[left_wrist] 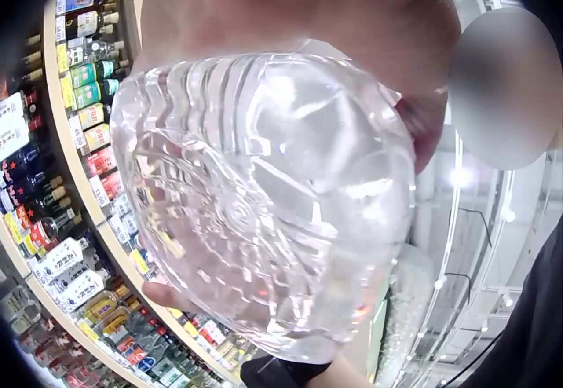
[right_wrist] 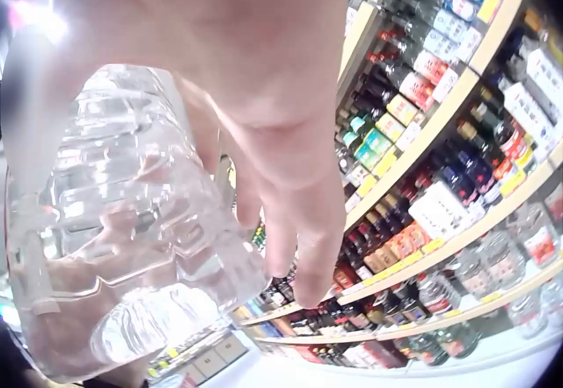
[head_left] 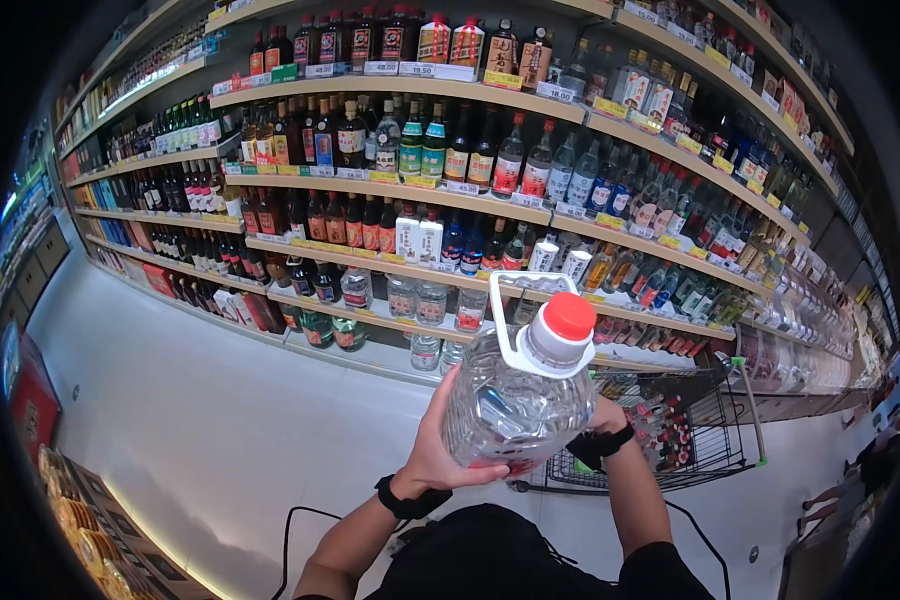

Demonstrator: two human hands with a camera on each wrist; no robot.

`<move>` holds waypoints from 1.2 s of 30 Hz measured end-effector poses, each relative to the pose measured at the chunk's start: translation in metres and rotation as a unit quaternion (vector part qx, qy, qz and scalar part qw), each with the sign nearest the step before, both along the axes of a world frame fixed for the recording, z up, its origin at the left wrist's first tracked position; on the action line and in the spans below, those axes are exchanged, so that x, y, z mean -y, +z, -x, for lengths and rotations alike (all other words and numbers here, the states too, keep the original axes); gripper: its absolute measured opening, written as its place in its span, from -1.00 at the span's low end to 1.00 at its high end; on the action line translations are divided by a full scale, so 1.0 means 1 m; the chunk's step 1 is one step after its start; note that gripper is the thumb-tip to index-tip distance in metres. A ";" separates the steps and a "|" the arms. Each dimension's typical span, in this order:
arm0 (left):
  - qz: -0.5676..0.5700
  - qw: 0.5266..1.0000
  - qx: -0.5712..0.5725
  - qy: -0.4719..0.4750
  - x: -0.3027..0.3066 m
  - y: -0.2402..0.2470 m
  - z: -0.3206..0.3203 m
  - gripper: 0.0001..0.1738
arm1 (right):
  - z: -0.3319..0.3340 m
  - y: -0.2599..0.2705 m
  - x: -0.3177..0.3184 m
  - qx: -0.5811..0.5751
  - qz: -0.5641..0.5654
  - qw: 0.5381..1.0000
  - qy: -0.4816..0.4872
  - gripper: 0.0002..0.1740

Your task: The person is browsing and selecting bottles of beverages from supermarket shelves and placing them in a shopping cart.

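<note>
Held up before the chest is a large clear plastic jug (head_left: pixel 505 405) with a red cap (head_left: pixel 570 316) and a white carrying handle (head_left: pixel 503 325). It tilts, its cap end away from the body. My left hand (head_left: pixel 438 440) grips its left side, thumb across the near face. On the opposite side my right hand (head_left: pixel 604 414) holds it, mostly hidden behind the jug in the head view. The right wrist view shows that hand's fingers (right_wrist: pixel 308 238) reaching round the clear wall. In the left wrist view, the jug's ribbed base (left_wrist: pixel 237 208) faces the camera.
Long shelves (head_left: pixel 390 185) of bottles with price tags curve across the front. Similar clear jugs (head_left: pixel 430 300) stand on the lower shelves. A wire shopping cart (head_left: pixel 710 430) with bottles in it is at the right. A display of round goods (head_left: pixel 85 535) stands lower left.
</note>
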State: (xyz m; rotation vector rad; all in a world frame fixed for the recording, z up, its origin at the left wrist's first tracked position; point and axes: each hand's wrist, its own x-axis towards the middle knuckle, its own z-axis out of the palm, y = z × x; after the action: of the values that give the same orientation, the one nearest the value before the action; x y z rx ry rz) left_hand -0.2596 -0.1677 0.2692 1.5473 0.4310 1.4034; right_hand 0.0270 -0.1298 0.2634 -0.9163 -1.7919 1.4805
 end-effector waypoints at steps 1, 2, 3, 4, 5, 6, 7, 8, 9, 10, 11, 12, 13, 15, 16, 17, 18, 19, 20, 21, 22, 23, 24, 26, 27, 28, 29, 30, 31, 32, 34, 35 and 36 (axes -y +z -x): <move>-0.004 1.000 -0.011 -0.011 -0.003 0.002 0.002 0.48 | 0.000 -0.003 0.002 -0.015 -0.002 1.000 0.019 0.01; -0.005 0.999 -0.016 -0.039 -0.005 0.002 0.004 0.51 | 0.001 -0.006 0.005 -0.029 -0.004 0.999 0.038 0.03; -0.005 0.998 -0.021 -0.066 -0.007 0.002 0.007 0.53 | 0.001 -0.008 0.008 -0.043 -0.005 0.997 0.058 0.05; -0.004 0.995 -0.027 -0.092 -0.008 0.002 0.010 0.55 | 0.003 -0.011 0.010 -0.057 -0.006 0.995 0.078 0.06; 0.002 0.993 -0.033 -0.112 -0.012 0.005 0.013 0.60 | 0.006 -0.012 0.012 -0.072 -0.006 0.992 0.100 0.08; 0.006 0.992 -0.027 -0.125 -0.017 0.002 0.015 0.58 | 0.009 -0.010 0.013 -0.082 -0.012 0.991 0.109 0.12; 0.011 0.990 -0.021 -0.138 -0.024 -0.004 0.016 0.57 | 0.012 -0.007 0.014 -0.092 -0.018 0.989 0.118 0.15; 0.016 0.988 -0.015 -0.151 -0.028 -0.008 0.018 0.55 | 0.018 0.003 0.016 -0.096 -0.029 0.988 0.115 0.20; 0.066 0.984 -0.002 -0.165 -0.029 -0.006 0.019 0.42 | 0.022 0.013 0.020 -0.101 -0.039 0.988 0.109 0.26; 0.077 0.983 0.009 -0.168 -0.033 -0.009 0.018 0.38 | 0.027 0.021 0.026 -0.123 -0.019 0.988 0.090 0.29; 0.087 0.981 0.020 -0.173 -0.039 -0.015 0.015 0.35 | 0.031 0.029 0.031 -0.145 0.000 0.987 0.070 0.32; 0.097 0.979 0.030 -0.178 -0.045 -0.016 0.013 0.31 | 0.030 0.030 0.031 -0.158 -0.008 0.986 0.058 0.35; 0.054 0.979 0.071 -0.183 -0.046 -0.009 0.007 0.10 | 0.029 0.030 0.031 -0.170 -0.017 0.984 0.046 0.38; 0.050 0.978 0.104 -0.171 -0.052 -0.006 0.000 -0.08 | 0.027 0.036 0.038 -0.186 -0.032 0.982 -0.019 0.37; 0.077 0.983 0.089 -0.143 -0.057 -0.009 -0.005 -0.16 | 0.025 0.042 0.042 -0.192 -0.038 0.979 -0.051 0.36; 0.104 0.985 0.073 -0.116 -0.063 -0.012 -0.010 -0.23 | 0.021 0.048 0.043 -0.172 -0.075 0.979 -0.083 0.36; 0.132 0.985 0.058 -0.091 -0.068 -0.015 -0.015 -0.30 | 0.018 0.057 0.045 -0.117 -0.115 0.980 -0.112 0.36; 0.162 0.983 0.047 -0.076 -0.076 -0.025 -0.022 -0.29 | 0.013 0.069 0.046 -0.059 -0.154 0.976 -0.140 0.36; 0.194 0.978 0.049 -0.066 -0.079 -0.031 -0.032 -0.30 | 0.010 0.078 0.050 -0.001 -0.191 0.968 -0.164 0.36; 0.223 0.970 0.066 -0.071 -0.082 -0.035 -0.045 -0.32 | 0.007 0.080 0.054 0.025 -0.212 0.959 -0.188 0.36; 0.248 0.962 0.089 -0.077 -0.083 -0.038 -0.057 -0.33 | 0.006 0.081 0.057 0.049 -0.236 0.948 -0.209 0.35; 0.268 0.952 0.113 -0.090 -0.083 -0.040 -0.069 -0.35 | 0.006 0.083 0.057 0.071 -0.261 0.935 -0.229 0.34; 0.286 0.943 0.136 -0.102 -0.084 -0.041 -0.080 -0.36 | 0.006 0.087 0.058 0.098 -0.297 0.916 -0.249 0.34; 0.312 0.926 0.165 -0.130 -0.085 -0.041 -0.099 -0.39 | 0.004 0.088 0.061 0.152 -0.364 0.872 -0.290 0.34; 0.322 0.920 0.176 -0.140 -0.085 -0.041 -0.107 -0.40 | 0.001 0.086 0.060 0.170 -0.385 0.856 -0.300 0.32; 0.329 0.915 0.183 -0.146 -0.085 -0.041 -0.113 -0.42 | -0.006 0.085 0.059 0.190 -0.379 0.857 -0.293 0.32; 0.332 0.912 0.188 -0.153 -0.085 -0.041 -0.120 -0.43 | -0.013 0.086 0.058 0.210 -0.375 0.856 -0.287 0.32; 0.334 0.910 0.191 -0.156 -0.086 -0.039 -0.126 -0.44 | -0.021 0.088 0.057 0.230 -0.373 0.853 -0.283 0.32; 0.334 0.909 0.193 -0.158 -0.088 -0.039 -0.130 -0.45 | -0.031 0.089 0.057 0.250 -0.353 0.863 -0.260 0.39; 0.334 0.910 0.192 -0.156 -0.090 -0.038 -0.135 -0.46 | -0.041 0.087 0.054 0.246 -0.358 0.869 -0.237 0.37; 0.342 0.905 0.197 -0.161 -0.094 -0.037 -0.145 -0.46 | -0.060 0.079 0.050 0.242 -0.369 0.877 -0.189 0.35; 0.346 0.903 0.198 -0.163 -0.095 -0.037 -0.150 -0.46 | -0.066 0.073 0.048 0.259 -0.371 0.875 -0.172 0.42; 0.345 0.903 0.198 -0.163 -0.098 -0.036 -0.155 -0.46 | -0.072 0.064 0.045 0.214 -0.377 0.886 -0.166 0.44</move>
State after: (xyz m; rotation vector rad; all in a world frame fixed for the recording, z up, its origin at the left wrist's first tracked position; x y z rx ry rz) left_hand -0.1042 -0.0698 0.2329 0.6943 0.3445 1.0920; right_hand 0.0986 -0.1750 0.3270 -1.0885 -2.1263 0.2944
